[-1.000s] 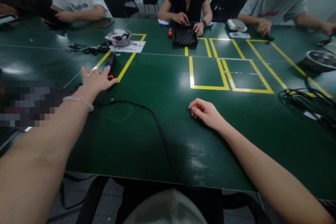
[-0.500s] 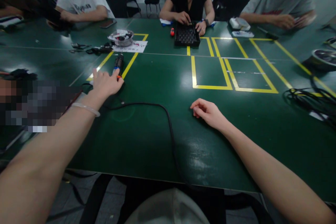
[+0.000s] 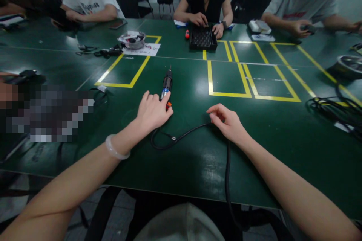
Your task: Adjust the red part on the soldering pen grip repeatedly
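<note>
My left hand (image 3: 152, 112) is closed round the rear end of a black electric screwdriver (image 3: 166, 81), which lies on the green table (image 3: 192, 158) with its bit pointing away from me. Its black cable (image 3: 181, 137) loops behind the hand, passes under my right hand and runs off the near edge. My right hand (image 3: 227, 123) rests beside the cable with fingers loosely curled, thumb and forefinger close to the cord; nothing shows inside them.
Yellow tape rectangles (image 3: 226, 79) mark the table. Opposite, a person works at a black tray (image 3: 203, 39). A round dish on paper (image 3: 132, 40) stands at the back left. Coiled black cables (image 3: 336, 111) and a fan-like part (image 3: 349, 64) lie at the right. Other people sit around.
My left hand has dragged the screwdriver from the far left yellow box to the table's middle, close to me. The cable has shifted right, under my right hand.
</note>
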Demonstrator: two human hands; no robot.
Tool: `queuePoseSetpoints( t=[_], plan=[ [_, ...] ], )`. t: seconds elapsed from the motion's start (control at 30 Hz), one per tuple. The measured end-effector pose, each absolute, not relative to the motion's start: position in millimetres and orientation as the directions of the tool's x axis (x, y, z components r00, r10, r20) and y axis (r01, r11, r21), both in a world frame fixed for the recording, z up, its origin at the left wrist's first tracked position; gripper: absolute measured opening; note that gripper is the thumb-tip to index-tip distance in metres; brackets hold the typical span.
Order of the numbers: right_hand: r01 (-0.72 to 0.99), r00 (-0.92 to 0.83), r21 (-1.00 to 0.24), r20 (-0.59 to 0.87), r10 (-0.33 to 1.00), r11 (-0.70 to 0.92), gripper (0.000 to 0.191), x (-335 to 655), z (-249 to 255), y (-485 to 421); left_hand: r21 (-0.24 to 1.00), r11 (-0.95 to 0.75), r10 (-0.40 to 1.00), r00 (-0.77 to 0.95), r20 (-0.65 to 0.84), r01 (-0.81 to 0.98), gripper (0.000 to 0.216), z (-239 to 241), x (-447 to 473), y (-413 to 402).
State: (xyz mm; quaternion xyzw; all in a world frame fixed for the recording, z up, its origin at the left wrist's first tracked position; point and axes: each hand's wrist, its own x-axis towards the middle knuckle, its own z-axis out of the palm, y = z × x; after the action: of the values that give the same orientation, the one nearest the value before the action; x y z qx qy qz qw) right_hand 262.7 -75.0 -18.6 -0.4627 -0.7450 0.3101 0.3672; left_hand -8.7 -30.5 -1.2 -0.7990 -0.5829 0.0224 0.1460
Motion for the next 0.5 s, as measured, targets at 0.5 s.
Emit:
queuePoseSetpoints(
  t=[0.5],
  plan=[
    [0.446, -0.57, -0.758, 0.169, 0.804, 0.476, 0.034, 253, -16, -80, 0.006, -0.583, 0.798, 0.572, 0.191, 0.812, 0.064, -10, 55, -73]
  ],
)
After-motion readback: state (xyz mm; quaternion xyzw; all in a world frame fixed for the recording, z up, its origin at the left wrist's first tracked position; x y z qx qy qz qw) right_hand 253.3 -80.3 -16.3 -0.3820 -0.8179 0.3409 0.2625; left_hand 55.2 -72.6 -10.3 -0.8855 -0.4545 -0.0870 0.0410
